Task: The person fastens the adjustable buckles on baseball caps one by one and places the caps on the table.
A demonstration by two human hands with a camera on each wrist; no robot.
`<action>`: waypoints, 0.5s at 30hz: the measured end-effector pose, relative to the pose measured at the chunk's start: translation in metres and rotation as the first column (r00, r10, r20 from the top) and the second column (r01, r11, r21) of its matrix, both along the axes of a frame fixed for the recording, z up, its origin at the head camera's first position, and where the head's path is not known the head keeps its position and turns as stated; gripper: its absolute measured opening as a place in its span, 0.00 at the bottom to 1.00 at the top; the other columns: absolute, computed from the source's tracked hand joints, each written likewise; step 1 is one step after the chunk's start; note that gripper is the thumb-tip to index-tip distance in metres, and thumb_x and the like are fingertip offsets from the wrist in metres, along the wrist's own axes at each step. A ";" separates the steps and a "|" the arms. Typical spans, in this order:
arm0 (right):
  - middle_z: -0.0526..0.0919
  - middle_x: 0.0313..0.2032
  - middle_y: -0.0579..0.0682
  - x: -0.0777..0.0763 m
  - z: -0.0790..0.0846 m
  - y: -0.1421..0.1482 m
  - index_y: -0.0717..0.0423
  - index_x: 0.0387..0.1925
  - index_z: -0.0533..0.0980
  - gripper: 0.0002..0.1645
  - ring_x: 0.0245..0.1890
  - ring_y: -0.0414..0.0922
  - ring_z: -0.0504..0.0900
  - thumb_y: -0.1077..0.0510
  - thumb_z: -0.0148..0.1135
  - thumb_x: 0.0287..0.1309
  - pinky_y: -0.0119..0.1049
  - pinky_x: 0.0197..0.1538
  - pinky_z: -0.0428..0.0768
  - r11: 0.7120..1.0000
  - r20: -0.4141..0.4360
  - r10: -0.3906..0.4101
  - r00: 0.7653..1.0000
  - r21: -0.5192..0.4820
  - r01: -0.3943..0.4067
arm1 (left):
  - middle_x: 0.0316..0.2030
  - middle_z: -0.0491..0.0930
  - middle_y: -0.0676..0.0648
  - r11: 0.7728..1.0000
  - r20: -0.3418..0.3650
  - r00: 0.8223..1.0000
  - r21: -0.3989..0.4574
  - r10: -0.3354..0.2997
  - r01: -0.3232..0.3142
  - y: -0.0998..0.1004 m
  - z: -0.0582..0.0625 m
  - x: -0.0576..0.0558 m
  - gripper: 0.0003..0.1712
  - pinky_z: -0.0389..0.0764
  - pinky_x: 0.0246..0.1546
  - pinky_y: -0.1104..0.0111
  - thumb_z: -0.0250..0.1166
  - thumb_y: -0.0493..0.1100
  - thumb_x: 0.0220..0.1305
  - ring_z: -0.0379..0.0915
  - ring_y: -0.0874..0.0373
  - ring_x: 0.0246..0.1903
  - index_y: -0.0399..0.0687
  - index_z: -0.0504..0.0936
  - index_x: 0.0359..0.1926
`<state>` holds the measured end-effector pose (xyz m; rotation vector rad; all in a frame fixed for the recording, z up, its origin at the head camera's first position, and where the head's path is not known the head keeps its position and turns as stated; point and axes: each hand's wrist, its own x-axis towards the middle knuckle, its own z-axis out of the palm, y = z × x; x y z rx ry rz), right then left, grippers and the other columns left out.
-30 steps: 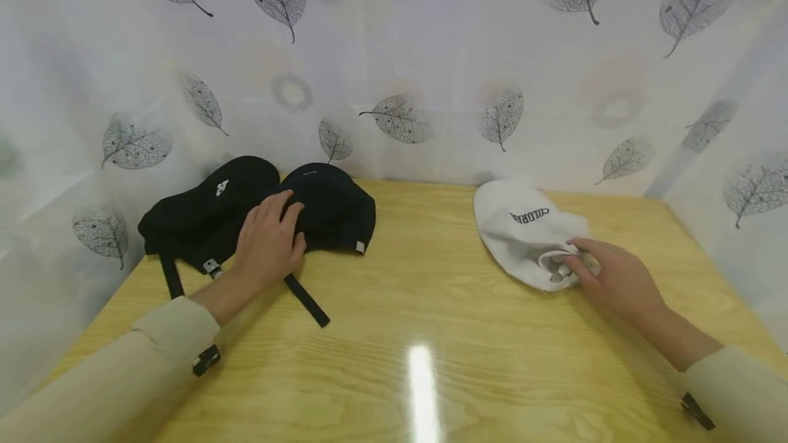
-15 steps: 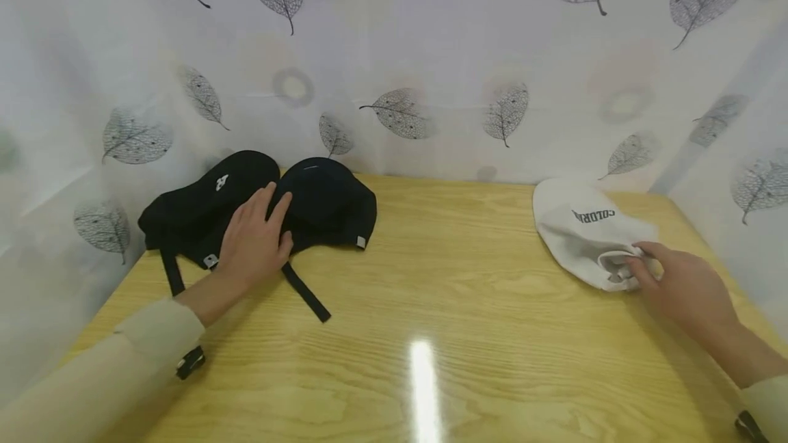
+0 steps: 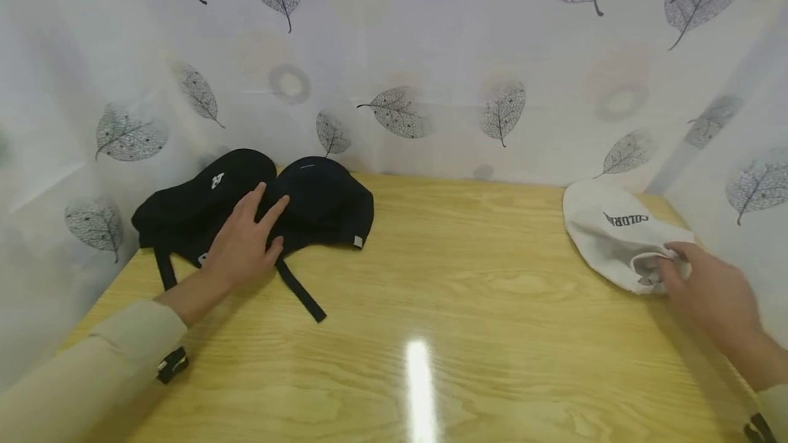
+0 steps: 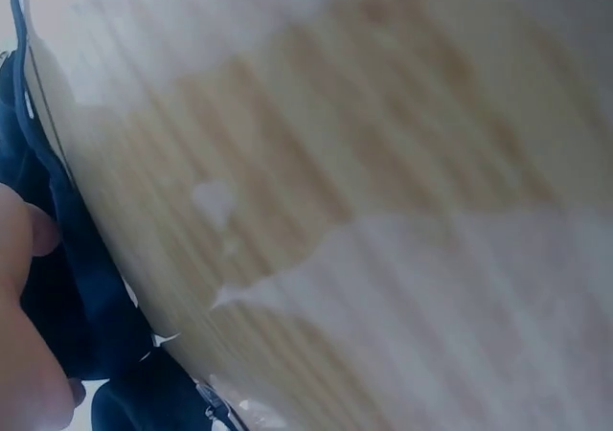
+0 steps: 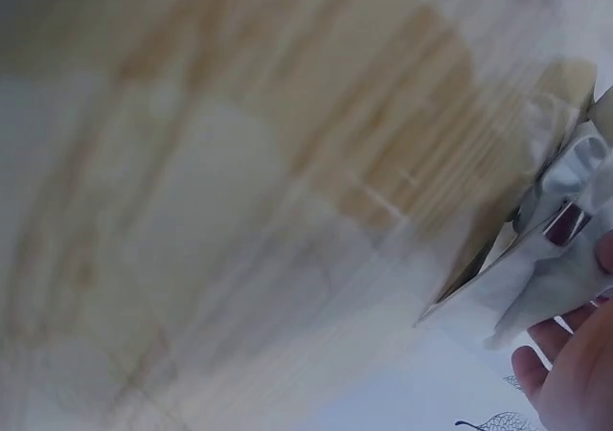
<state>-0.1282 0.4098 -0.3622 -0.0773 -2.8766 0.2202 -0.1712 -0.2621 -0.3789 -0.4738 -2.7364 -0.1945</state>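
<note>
In the head view, a white cap (image 3: 606, 238) with dark lettering lies at the far right of the table. My right hand (image 3: 717, 292) pinches its back edge between thumb and fingers; the right wrist view shows this cap (image 5: 551, 283) beside the fingers. At the back left are a black cap (image 3: 185, 214) with a small white emblem and a dark navy cap (image 3: 326, 200), side by side. My left hand (image 3: 243, 245) lies over where they meet, fingers spread and fairly straight. Whether its fingertips press on the fabric, I cannot tell.
The wooden table (image 3: 468, 320) carries a bright light reflection near its front middle. A white curtain (image 3: 431, 33) with leaf prints hangs behind and along both sides. One loose black strap (image 3: 301, 289) trails from the dark caps onto the wood.
My right hand has slid the white cap to the right, towards the table's right edge. The left hand has shifted slightly left, its fingers now more spread. Both dark caps stay in place.
</note>
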 end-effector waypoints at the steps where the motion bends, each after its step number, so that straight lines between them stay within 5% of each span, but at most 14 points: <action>1: 0.77 0.42 0.73 0.000 -0.001 -0.001 0.66 0.52 0.71 0.25 0.25 0.65 0.75 0.52 0.53 0.58 0.50 0.25 0.68 1.000 -0.002 -0.003 1.000 -0.011 0.003 | 0.69 0.49 0.31 1.000 0.003 1.000 -0.007 0.000 0.000 0.000 0.000 0.000 0.39 0.62 0.60 0.43 0.62 0.43 0.57 0.51 0.34 0.66 0.51 0.60 0.69; 10: 0.81 0.27 0.67 -0.001 -0.004 -0.006 0.65 0.50 0.73 0.23 0.18 0.48 0.67 0.57 0.48 0.54 0.33 0.21 0.60 0.998 -0.001 -0.030 1.000 -0.051 0.030 | 0.69 0.48 0.30 1.000 0.039 0.999 -0.005 -0.011 0.011 0.000 -0.003 -0.002 0.38 0.64 0.58 0.43 0.61 0.43 0.58 0.55 0.32 0.64 0.51 0.60 0.69; 15: 0.77 0.16 0.57 0.000 -0.001 -0.012 0.64 0.52 0.73 0.24 0.15 0.47 0.66 0.57 0.47 0.54 0.33 0.22 0.60 0.996 -0.007 -0.038 0.999 -0.087 0.037 | 0.70 0.44 0.31 1.000 0.115 0.993 0.015 -0.016 0.014 0.004 -0.003 -0.001 0.38 0.77 0.27 0.59 0.60 0.42 0.60 0.75 0.41 0.41 0.52 0.58 0.70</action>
